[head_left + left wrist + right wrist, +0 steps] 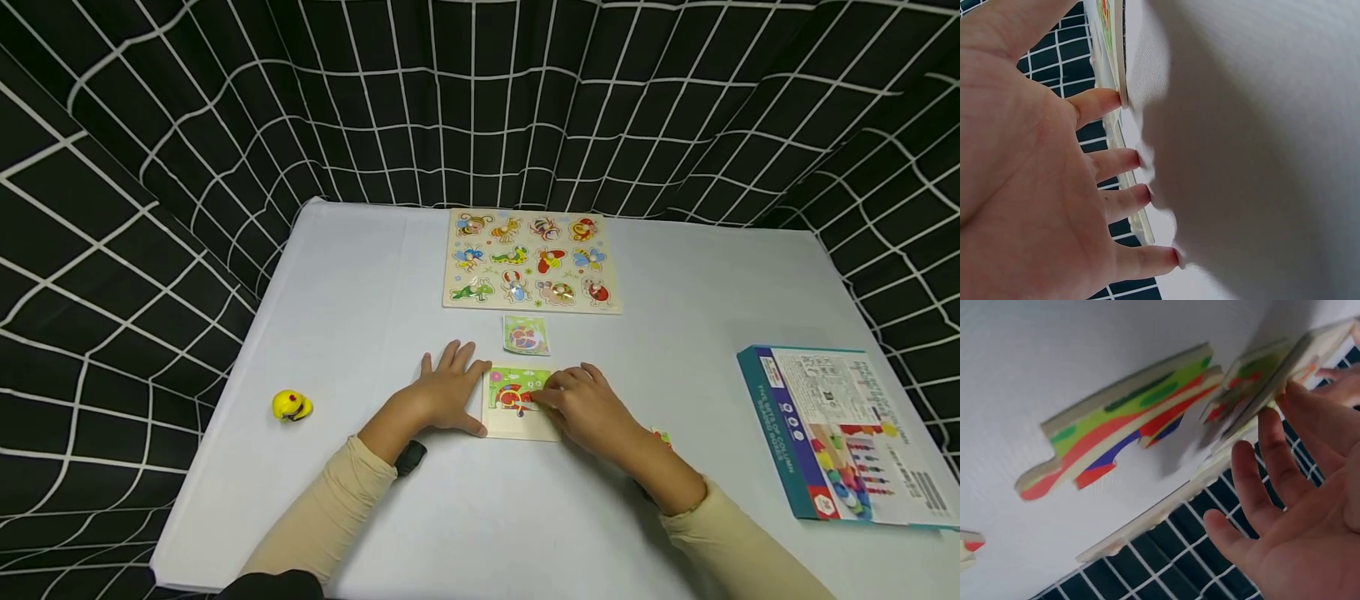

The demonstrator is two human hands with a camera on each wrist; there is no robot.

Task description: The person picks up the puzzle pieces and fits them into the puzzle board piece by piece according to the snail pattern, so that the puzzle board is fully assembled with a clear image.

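A small wooden jigsaw board (517, 427) lies on the white table, its upper part filled with green and red pieces (513, 398). My left hand (442, 398) is spread at the board's left edge, with thumb and index finger touching that edge. In the left wrist view, the fingers of the left hand (1041, 162) stretch down to the tabletop. My right hand (592, 408) rests over the board's right side, fingertips on the red pieces. Seen from the right wrist, the right hand (1291, 487) has loosely bent outer fingers. Loose striped jigsaw pieces (1129, 425) lie near it.
Behind the board lies a small picture card (527, 335), and farther back an insect peg puzzle (532, 260). A yellow toy (291, 406) sits at the left. On the right lies a teal-edged box (847, 433). A dark gridded curtain (495, 100) surrounds the table.
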